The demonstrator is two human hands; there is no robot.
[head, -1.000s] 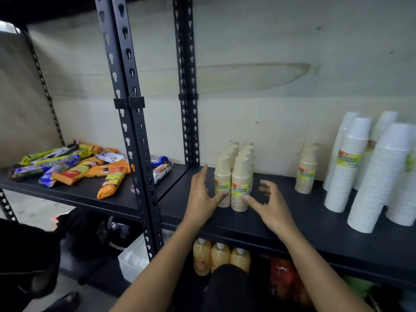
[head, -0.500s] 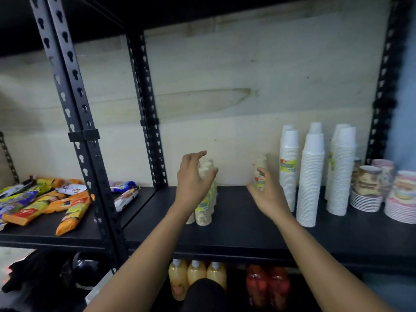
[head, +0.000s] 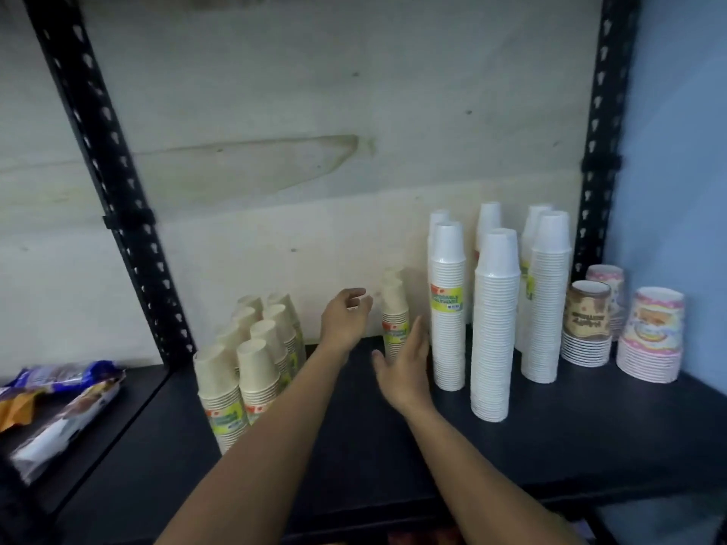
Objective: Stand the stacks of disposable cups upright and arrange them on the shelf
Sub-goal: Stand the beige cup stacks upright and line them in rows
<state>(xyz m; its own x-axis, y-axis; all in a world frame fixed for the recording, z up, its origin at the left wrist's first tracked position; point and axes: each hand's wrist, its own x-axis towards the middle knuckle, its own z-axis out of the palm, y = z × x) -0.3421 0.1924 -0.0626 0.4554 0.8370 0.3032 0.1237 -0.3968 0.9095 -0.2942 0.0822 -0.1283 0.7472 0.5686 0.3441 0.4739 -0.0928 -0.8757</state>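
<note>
Several short stacks of cream paper cups (head: 251, 371) stand upright in a tight group on the black shelf (head: 550, 446). One lone cream cup stack (head: 394, 316) stands by the back wall. My left hand (head: 344, 320) hovers just left of it, fingers loosely curled, holding nothing. My right hand (head: 405, 367) is in front of it with straight fingers, its fingertips overlapping the stack's lower right. Tall white cup stacks (head: 495, 324) stand to the right.
Printed paper cups (head: 651, 336) and a brown printed stack (head: 588, 324) stand at the far right by a black upright (head: 600, 131). Another black upright (head: 118, 198) divides off the left bay, where snack packets (head: 59, 403) lie.
My left hand has left the grouped cream stacks and moved right toward the lone stack. My right hand has drawn back in front of that stack. The view has shifted right.
</note>
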